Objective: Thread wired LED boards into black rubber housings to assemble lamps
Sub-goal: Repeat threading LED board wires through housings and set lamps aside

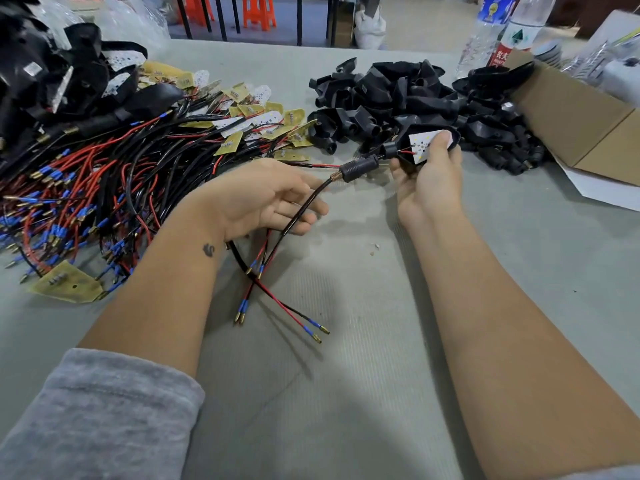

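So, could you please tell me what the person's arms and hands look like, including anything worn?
Both hands, left hand and right hand, are bare, without gloves. A grey sleeve is pushed up the left forearm, and a small dark tattoo marks the left wrist.

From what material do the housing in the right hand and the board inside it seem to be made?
The housing held by the right hand looks like matte black rubber or soft plastic: dull surface, rounded molded neck. The board looks like a thin rigid circuit board with a smooth white coating, dotted with small yellowish LEDs.

grey table [346, 393] | wired LED boards [104, 174] left | black housings [415, 98] | cardboard box [581, 123] | bottles [502, 32]
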A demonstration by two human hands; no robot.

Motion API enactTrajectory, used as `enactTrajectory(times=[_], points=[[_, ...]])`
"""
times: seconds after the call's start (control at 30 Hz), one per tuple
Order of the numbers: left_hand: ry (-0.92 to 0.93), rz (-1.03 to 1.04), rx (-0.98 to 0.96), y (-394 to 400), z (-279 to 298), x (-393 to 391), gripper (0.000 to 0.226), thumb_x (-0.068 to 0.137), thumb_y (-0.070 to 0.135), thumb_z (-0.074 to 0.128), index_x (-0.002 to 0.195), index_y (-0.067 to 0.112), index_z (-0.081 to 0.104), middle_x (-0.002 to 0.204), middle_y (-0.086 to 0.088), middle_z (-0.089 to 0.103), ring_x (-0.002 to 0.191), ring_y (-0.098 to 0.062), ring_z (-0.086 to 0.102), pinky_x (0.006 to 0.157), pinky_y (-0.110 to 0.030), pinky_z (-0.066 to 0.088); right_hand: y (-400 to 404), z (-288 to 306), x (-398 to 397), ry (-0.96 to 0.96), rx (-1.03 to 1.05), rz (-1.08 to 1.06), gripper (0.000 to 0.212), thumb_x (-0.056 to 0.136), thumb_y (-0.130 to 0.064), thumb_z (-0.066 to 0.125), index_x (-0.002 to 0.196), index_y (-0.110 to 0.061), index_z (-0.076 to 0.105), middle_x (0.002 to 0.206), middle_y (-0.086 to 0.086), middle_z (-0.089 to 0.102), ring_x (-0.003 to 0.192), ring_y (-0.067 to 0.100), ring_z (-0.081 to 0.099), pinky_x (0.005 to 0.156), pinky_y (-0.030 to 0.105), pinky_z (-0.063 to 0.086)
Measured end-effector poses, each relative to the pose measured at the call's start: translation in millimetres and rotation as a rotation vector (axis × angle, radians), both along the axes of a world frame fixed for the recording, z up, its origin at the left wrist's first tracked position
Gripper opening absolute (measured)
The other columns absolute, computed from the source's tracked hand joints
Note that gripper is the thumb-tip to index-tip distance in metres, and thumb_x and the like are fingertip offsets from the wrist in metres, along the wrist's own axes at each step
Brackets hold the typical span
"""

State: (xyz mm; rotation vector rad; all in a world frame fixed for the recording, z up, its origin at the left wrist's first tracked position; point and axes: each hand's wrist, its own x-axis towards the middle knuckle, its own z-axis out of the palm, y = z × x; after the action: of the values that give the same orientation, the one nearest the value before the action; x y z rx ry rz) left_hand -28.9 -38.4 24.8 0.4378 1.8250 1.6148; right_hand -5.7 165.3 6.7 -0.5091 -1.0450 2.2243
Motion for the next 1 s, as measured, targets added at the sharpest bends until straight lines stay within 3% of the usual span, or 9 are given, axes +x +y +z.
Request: enactTrajectory(times=[0.17,0.4,0.6,0.73,1.0], points=[[0.112,0.062,-0.061,5,-8,-2,0.022,0.099,0.003,0.047,0.102,0.005,0.069,0.065,-0.001,0.062,0.051,-0.006,0.054,0.049,-0.015,0.048,2,-1,-1,-0.046,0.016,0.051,0.018,0.105,-0.034,0.037,0.109,-0.022,0.049,0.106,0.006,0.06,0.08,0.02,0.06,0.057,0.025,0.054],[0.214,0.151,-0.098,10,-13,-3,0.021,0.1,0.006,0.049,0.095,0.01,0.069,0.059,0.004,0.064,0.041,-0.002,0.037,0.038,-0.012,0.028,-2,2,2,-0.028,0.048,0.094,0.018,0.106,-0.037,0.034,0.104,-0.025,0.046,0.093,0.0,0.063,0.066,0.021,0.065,0.059,0.028,0.055],[0.254,0.205,-0.111,10,-13,-3,0.019,0.1,0.01,0.051,0.097,0.01,0.069,0.063,0.001,0.067,0.04,-0.005,0.033,0.037,-0.014,0.027,-5,2,2,0.0,0.076,0.113,0.023,0.106,-0.036,0.032,0.122,-0.021,0.038,0.113,0.016,0.062,0.072,0.03,0.07,0.064,0.038,0.059],[0.259,0.22,-0.112,12,-13,-1,0.018,0.1,0.012,0.052,0.097,0.009,0.069,0.06,0.002,0.067,0.041,-0.007,0.032,0.038,-0.015,0.025,-7,1,2,-0.014,0.113,0.117,0.029,0.106,-0.036,0.032,0.129,-0.018,0.036,0.106,0.014,0.063,0.075,0.033,0.071,0.071,0.046,0.061],[0.328,0.214,-0.137,13,-18,-6,0.02,0.098,0.02,0.055,0.086,0.014,0.071,0.051,0.005,0.058,0.036,-0.005,0.033,0.036,-0.015,0.027,-10,-1,3,-0.03,0.152,0.123,0.03,0.106,-0.035,0.032,0.129,-0.017,0.037,0.108,0.011,0.062,0.086,0.04,0.071,0.068,0.044,0.061]])
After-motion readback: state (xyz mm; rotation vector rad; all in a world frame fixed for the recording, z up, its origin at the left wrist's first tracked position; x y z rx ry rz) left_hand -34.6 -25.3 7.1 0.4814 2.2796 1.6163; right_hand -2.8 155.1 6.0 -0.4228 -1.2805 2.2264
